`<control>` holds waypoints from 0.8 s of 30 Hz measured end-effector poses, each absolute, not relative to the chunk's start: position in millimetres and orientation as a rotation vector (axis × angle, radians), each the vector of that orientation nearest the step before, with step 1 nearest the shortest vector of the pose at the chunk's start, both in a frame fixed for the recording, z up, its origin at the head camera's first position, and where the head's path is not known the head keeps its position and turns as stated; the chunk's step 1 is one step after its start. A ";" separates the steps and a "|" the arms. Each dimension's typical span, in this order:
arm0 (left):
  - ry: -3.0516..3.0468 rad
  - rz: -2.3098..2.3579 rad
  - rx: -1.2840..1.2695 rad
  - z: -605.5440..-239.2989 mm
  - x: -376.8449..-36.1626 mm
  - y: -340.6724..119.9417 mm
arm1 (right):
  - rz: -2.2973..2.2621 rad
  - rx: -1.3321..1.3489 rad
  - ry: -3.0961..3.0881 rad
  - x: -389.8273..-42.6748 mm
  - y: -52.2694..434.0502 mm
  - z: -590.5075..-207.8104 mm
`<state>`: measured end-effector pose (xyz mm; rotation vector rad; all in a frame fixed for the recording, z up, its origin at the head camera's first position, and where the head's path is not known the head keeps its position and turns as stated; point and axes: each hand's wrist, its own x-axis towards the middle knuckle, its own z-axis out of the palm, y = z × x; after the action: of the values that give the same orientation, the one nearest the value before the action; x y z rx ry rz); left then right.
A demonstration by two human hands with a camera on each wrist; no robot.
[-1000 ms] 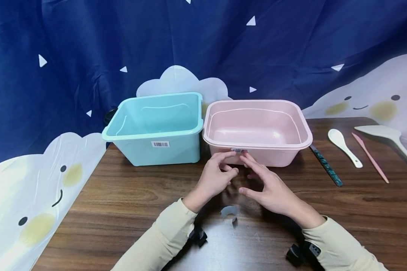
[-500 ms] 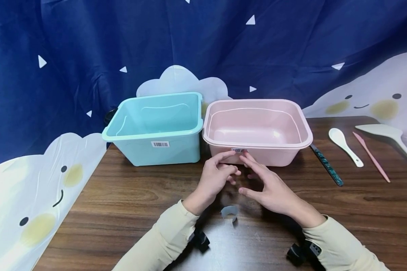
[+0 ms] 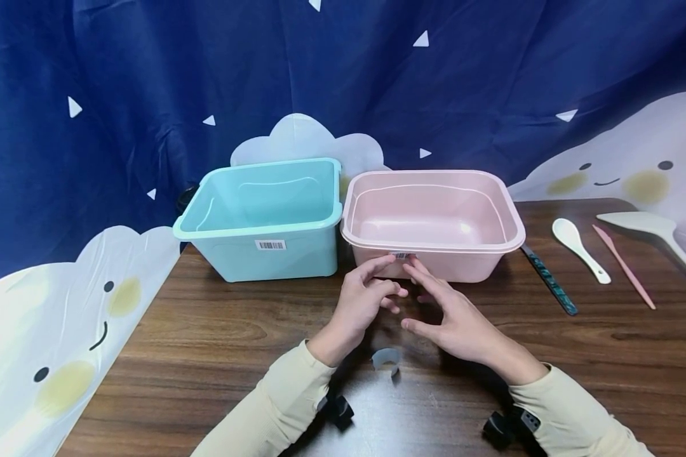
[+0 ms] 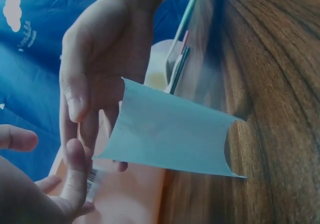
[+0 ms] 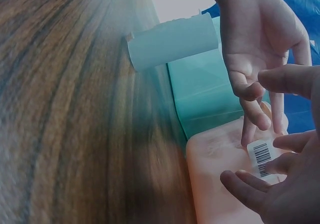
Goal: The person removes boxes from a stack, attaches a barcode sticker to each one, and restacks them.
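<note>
A pink plastic bin [image 3: 469, 270] stands at the middle of the table, with a barcode label [image 5: 261, 156] on its front wall below the rim. My left hand [image 3: 359, 304] reaches to the label's left side, index finger extended and the other fingers loosely bent. From the right, my right hand [image 3: 454, 317] lays its fingertips at the label's other end, its thumb held apart. Neither hand grips anything. On the table between my wrists stands a curled pale grey-blue strip [image 4: 170, 129], like paper or tape, arched on its edges.
A turquoise bin [image 3: 280, 260] with its own barcode label is left of the pink one. To the right lie a knife-like tool with a patterned teal handle [image 3: 554, 289], a white spoon [image 3: 577, 247], a pink stick-like tool [image 3: 623, 266] and a white spatula [image 3: 646, 225].
My left hand's lower fingers and thumb have shifted slightly right and spread. The right hand stays at the label, and the bins and strip have not moved.
</note>
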<state>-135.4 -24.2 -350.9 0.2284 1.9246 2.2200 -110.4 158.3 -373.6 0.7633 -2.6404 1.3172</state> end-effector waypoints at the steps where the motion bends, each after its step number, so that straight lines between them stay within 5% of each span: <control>1: 1.928 2.216 0.228 -351.2 -135.3 -24.4 | 1.317 0.763 -2.641 -110.4 158.3 -373.8; 24: 2.002 2.182 0.238 -350.8 -136.0 -23.4 | 1.328 0.763 -2.643 -109.6 157.8 -373.7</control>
<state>-136.0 -23.4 -350.8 0.2382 2.0024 2.1819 -109.6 157.8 -373.7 0.7625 -2.6431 1.3277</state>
